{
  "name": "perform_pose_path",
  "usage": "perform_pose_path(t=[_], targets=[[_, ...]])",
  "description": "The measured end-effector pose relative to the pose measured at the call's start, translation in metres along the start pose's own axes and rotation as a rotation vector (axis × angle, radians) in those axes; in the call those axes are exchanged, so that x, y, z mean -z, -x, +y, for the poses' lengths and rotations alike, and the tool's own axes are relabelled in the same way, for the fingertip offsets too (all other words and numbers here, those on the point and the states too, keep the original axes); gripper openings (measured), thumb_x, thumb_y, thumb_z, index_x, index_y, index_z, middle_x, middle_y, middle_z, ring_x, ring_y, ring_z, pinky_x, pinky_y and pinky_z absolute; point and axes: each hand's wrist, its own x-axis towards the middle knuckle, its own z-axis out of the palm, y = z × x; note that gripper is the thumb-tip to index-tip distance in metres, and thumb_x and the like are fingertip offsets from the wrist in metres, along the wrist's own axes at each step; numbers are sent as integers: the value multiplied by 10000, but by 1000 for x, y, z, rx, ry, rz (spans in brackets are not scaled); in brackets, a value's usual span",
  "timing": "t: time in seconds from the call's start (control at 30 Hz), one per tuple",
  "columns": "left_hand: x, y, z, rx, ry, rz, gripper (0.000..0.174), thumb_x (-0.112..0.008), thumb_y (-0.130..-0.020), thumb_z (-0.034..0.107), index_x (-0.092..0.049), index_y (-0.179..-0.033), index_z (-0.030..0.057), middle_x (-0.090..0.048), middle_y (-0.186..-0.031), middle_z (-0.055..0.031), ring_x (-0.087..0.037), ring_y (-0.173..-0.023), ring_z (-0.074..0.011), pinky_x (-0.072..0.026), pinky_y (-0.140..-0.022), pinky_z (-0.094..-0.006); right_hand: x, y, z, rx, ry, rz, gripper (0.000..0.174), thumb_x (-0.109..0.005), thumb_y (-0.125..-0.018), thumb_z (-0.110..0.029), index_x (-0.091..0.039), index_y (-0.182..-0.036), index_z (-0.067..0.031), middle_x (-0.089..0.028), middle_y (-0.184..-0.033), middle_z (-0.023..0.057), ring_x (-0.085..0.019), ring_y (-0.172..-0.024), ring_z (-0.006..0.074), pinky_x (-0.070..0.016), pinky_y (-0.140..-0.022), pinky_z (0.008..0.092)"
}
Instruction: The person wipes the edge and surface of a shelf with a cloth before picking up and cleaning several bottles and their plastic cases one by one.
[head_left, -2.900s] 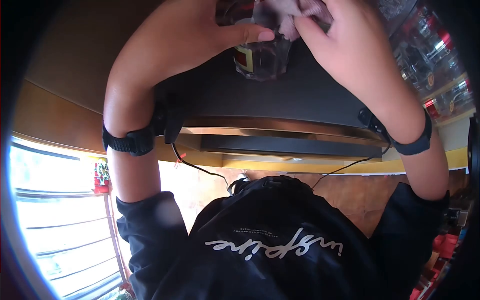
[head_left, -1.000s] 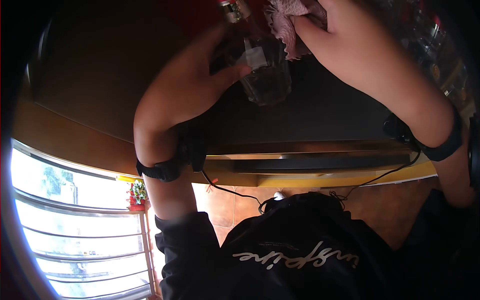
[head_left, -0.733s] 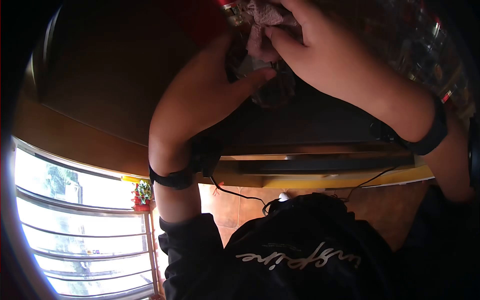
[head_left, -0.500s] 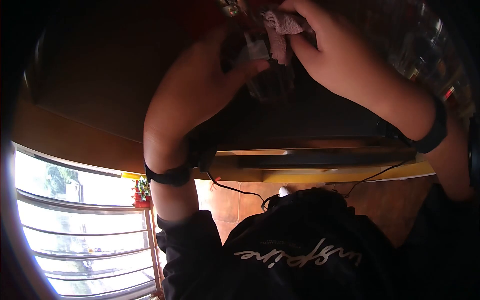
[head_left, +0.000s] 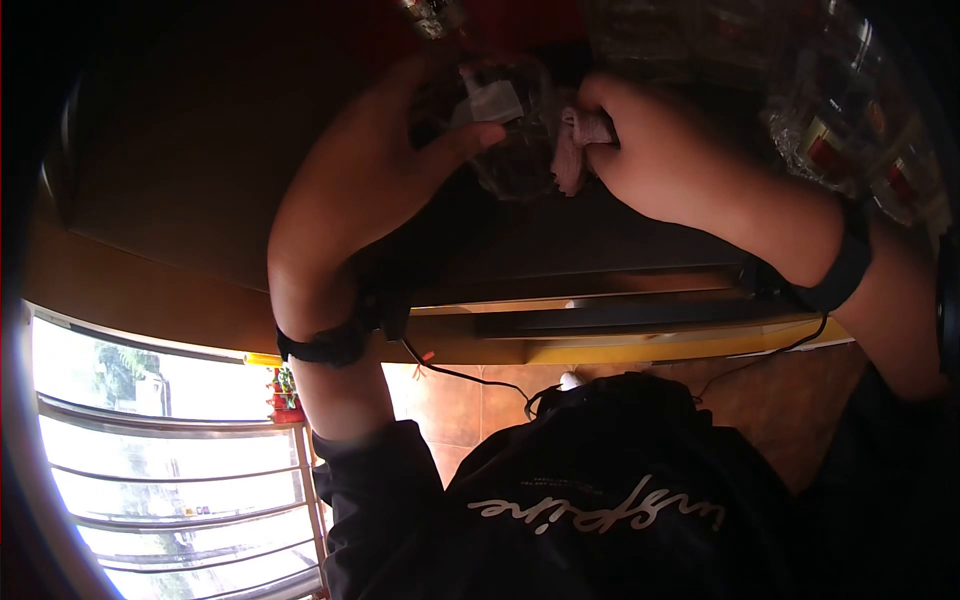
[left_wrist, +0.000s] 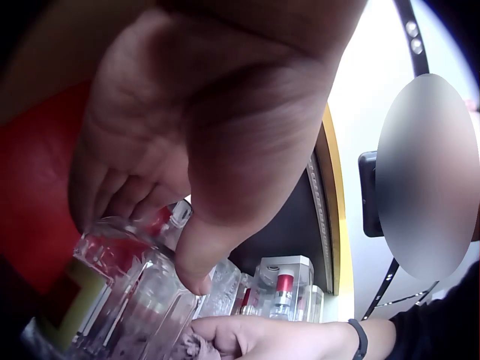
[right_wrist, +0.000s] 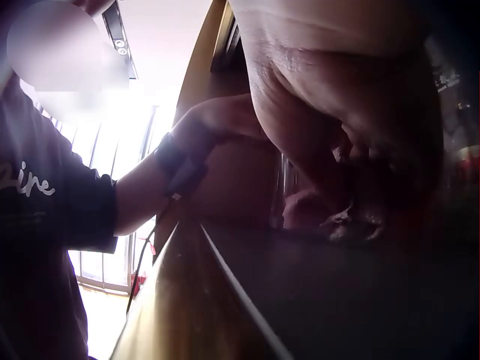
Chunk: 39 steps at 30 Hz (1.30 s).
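Observation:
My left hand (head_left: 370, 165) grips a clear, faceted glass bottle (head_left: 520, 165) from the left, its thumb lying across the side by a pale label. In the left wrist view the thumb and curled fingers close round the thick clear glass (left_wrist: 146, 300), and a yellowish label shows at its lower left. A crumpled pinkish cloth (head_left: 572, 150) is bunched in the curled fingers of my right hand (head_left: 660, 150), right beside the bottle. The right wrist view is dark, with the cloth (right_wrist: 358, 225) low over the dark tabletop.
Several clear glass bottles (head_left: 840, 130) with red labels stand on the right. A clear case holding a red-capped bottle (left_wrist: 283, 283) shows behind the hands. The dark tabletop (head_left: 200, 190) has a wooden front edge. A cable (head_left: 470, 385) hangs from the left wrist strap.
The cloth was over the bottle's upper part and is now lower, by its right side. My right hand has come nearer the body. The left hand and bottle have shifted slightly left.

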Motion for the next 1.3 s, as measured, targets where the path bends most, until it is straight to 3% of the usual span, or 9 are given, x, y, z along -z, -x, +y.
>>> perform_pose_path(t=[0.1,0.13,0.23,0.43,0.6,0.7,0.9,1.03,1.3], targets=[[4,-1,-5,17,28,-45,709,-877,-1003,233,-557,-1591,-2,-746,-1408,-212,-721,-1328,-309,-578,-1111,-403,15,-9,-5,-164,-139,-223,195,-632,-1078,-94,-642,-1231,26,-790,-1057,131,-753,-1035,235,-581,-933,396],[5,-1,-7,28,43,-67,711,-867,-1010,172,-531,-1611,-8,-718,-1453,-191,-688,-1363,-280,-564,-1137,-395,10,-10,-6,-220,15,-49,224,-625,-1088,-103,-647,-1263,34,-782,-1087,135,-736,-1041,232,-570,-934,374],[10,0,-10,33,113,-119,712,-850,-1022,101,-505,-1636,-3,-680,-1513,-155,-644,-1410,-250,-546,-1169,-385,19,-31,-3,-123,-122,57,302,-560,-1076,6,-616,-1373,4,-775,-1164,122,-742,-1055,220,-585,-942,352],[12,-1,-14,-35,85,-121,708,-866,-1017,189,-529,-1613,11,-709,-1464,-166,-668,-1374,-267,-539,-1162,-395,27,-2,-74,317,-41,279,199,-529,-1106,-17,-592,-1288,28,-758,-1066,221,-752,-982,356,-599,-914,451],[10,0,-16,-33,91,-118,725,-871,-1018,237,-523,-1609,4,-706,-1465,-188,-675,-1364,-268,-541,-1151,-396,17,-35,-32,226,29,214,236,-616,-1122,-124,-607,-1328,-10,-767,-1157,223,-764,-1049,378,-597,-930,462],[11,-2,-18,-20,99,-131,737,-867,-1021,231,-507,-1621,-1,-699,-1476,-189,-670,-1370,-265,-537,-1157,-396,9,-47,0,383,-123,174,298,-519,-1121,6,-616,-1397,-50,-772,-1132,85,-747,-1040,187,-582,-892,338],[10,-1,-21,-21,196,-161,732,-850,-1032,187,-487,-1638,-6,-688,-1489,-197,-664,-1385,-273,-528,-1174,-399,4,-39,0,192,-17,201,278,-501,-1114,24,-622,-1353,-51,-737,-1048,73,-728,-1006,186,-578,-890,345],[10,-1,-20,-49,163,-151,724,-841,-1038,178,-484,-1640,-6,-686,-1490,-198,-662,-1389,-276,-528,-1178,-402,-14,-40,21,-70,-197,-11,315,-452,-1046,118,-612,-1291,0,-744,-1104,117,-735,-1068,218,-590,-937,365],[13,-2,-20,-30,154,-179,740,-837,-1039,167,-466,-1659,9,-668,-1510,-182,-649,-1403,-272,-527,-1182,-412,-15,-43,10,-210,-272,56,400,-507,-1039,74,-634,-1403,-30,-760,-1207,98,-715,-1079,178,-581,-917,341]])
